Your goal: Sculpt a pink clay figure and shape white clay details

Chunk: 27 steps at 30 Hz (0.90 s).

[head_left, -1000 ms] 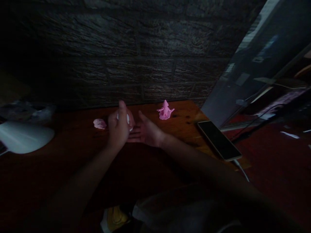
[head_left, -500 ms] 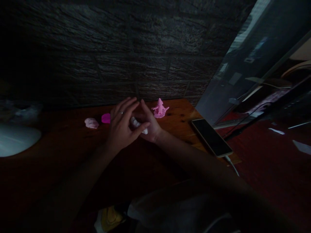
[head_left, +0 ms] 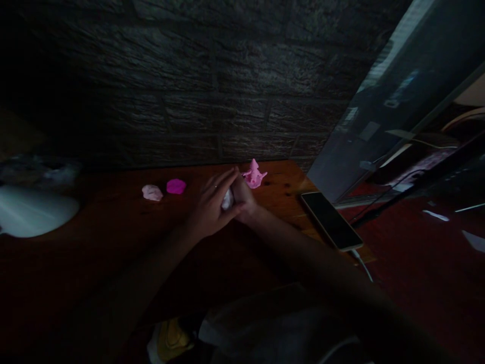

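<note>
A lump of white modelling clay (head_left: 227,200) is pressed between my two palms, and only part of it shows. My left hand (head_left: 212,206) is cupped over its left side, with a ring on one finger. Against the other side lies my right hand (head_left: 243,198), its fingers mostly hidden behind the left. A pink clay figure (head_left: 253,175) with a pointed top stands just behind my right hand. To the left of my hands a magenta clay piece (head_left: 176,186) and a pale pink clay piece (head_left: 152,192) lie on the wooden table (head_left: 125,212).
A phone (head_left: 332,221) with a white cable (head_left: 362,265) lies at the table's right edge. At the left are a white rounded object (head_left: 36,211) and crumpled clear plastic (head_left: 45,169). A dark brick-patterned wall (head_left: 242,76) rises behind the table.
My left hand has moved right from a closed grip on the white clay and turned over it. Both hands have come together around the clay, and the magenta piece has come into view.
</note>
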Tool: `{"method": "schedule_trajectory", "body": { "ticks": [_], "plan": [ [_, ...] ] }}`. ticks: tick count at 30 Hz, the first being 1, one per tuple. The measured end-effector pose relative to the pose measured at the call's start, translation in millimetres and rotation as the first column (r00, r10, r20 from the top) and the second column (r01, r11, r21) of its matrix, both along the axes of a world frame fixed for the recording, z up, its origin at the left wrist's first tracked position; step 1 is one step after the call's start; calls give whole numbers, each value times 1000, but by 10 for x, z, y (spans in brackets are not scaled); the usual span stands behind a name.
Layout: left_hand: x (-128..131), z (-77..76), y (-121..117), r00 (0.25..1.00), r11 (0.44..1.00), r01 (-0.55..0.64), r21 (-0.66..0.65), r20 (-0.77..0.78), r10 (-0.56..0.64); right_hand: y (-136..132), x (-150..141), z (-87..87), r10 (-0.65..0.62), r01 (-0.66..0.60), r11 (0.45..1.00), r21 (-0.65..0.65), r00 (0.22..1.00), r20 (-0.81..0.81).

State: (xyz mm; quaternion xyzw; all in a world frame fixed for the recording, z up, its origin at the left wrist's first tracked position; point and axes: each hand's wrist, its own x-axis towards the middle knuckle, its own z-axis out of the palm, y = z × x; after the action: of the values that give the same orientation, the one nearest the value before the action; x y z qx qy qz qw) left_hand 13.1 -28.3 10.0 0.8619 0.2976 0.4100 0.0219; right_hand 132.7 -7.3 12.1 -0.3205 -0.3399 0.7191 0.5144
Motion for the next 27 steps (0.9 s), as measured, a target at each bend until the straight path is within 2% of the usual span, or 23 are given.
{"method": "schedule_trajectory", "body": {
  "ticks": [2,5,8,10,11,12,13,15,16,17,19,21,22,24,25,26,27],
  "plan": [
    [7,-10,1,994,995,-97,-22,48,98,-31,13,115,109,-111,994,-13,990,-89],
    [-8,33,-32,977,983,-182,-13,114,182,-132,-8,300,223,-224,975,-11,974,-45],
    [-28,80,-59,980,990,-119,-78,153,130,-348,79,404,173,-179,984,21,970,174],
    [-36,73,-36,963,978,-76,-194,239,122,-563,334,418,38,-102,987,122,899,437],
    [-36,57,-10,942,966,-76,-246,301,150,-679,532,416,-58,-72,979,192,798,599],
    [-34,35,24,919,949,-72,-308,349,183,-791,766,411,-189,-38,960,279,647,739],
    [-29,12,62,893,927,-67,-368,392,220,-892,1022,406,-337,7,926,377,459,822],
    [-13,-22,138,831,845,-45,-533,450,329,-1043,1520,390,-492,5,869,494,100,865],
    [-5,-24,169,788,784,-13,-621,476,390,-1092,1728,378,-516,-11,857,516,-26,856],
    [0,-14,192,732,711,41,-702,506,457,-1124,1894,364,-516,-14,856,516,-69,854],
    [-4,40,215,634,523,249,-815,546,548,-1151,2079,344,-513,-14,857,516,-129,849],
    [-26,117,208,569,339,455,-823,562,601,-1141,2080,364,-527,-2,847,532,-136,839],
    [-39,152,197,550,272,517,-811,559,621,-1122,2023,397,-538,1,840,543,-132,833],
    [-57,199,167,552,232,555,-799,562,616,-1054,1819,491,-603,65,788,612,-119,789],
    [-59,211,151,558,236,553,-799,565,608,-1002,1679,539,-634,97,764,637,-68,770],
    [-57,218,137,563,252,541,-803,568,600,-935,1517,577,-648,140,756,640,18,761],
    [-54,223,126,566,276,522,-807,570,596,-856,1336,598,-614,170,788,592,152,774]
  ]
}}
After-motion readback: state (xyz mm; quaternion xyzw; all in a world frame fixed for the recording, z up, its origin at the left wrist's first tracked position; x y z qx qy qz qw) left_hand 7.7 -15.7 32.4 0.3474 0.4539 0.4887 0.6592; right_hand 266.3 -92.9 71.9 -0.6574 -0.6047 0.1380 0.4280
